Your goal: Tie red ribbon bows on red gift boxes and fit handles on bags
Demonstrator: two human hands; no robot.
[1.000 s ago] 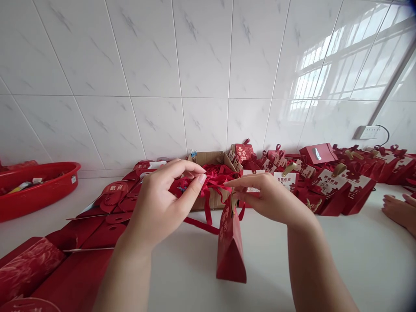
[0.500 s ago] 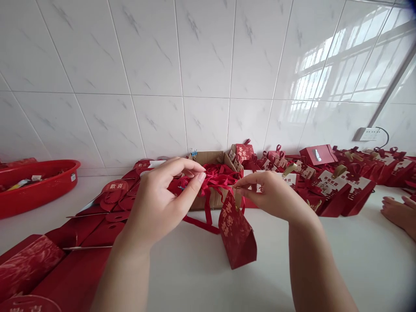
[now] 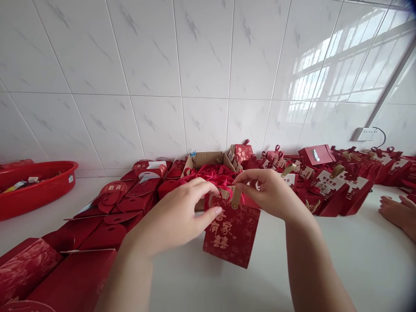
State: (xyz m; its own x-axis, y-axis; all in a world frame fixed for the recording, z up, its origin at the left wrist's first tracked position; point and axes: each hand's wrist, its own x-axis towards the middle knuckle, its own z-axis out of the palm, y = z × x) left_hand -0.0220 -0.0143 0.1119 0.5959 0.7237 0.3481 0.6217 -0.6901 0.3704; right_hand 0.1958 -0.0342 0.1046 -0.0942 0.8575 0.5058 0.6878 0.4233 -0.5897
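Note:
A red gift box (image 3: pixel 232 234) with gold characters hangs over the white table, its front turned toward me. My right hand (image 3: pixel 263 188) pinches the top of the box's gold strap (image 3: pixel 237 196). At the box's upper left corner is my left hand (image 3: pixel 182 212), thumb and fingers apart, with the thumb tip at the box's front face. A red ribbon loop shows between my hands at the top of the box. Behind them, a cardboard box (image 3: pixel 205 158) holds a heap of red ribbons (image 3: pixel 214 171).
Folded red boxes (image 3: pixel 136 193) cover the left side, beside a red basin (image 3: pixel 42 190). Several finished-looking red boxes with handles (image 3: pixel 328 190) stand at the right. Another person's hand (image 3: pixel 398 212) rests at the right edge. A power strip (image 3: pixel 364 134) is on the tiled wall.
The hanging box has turned so its lettered front faces me. My left hand has moved down and right to the box. My right hand has stayed nearly in place at the strap.

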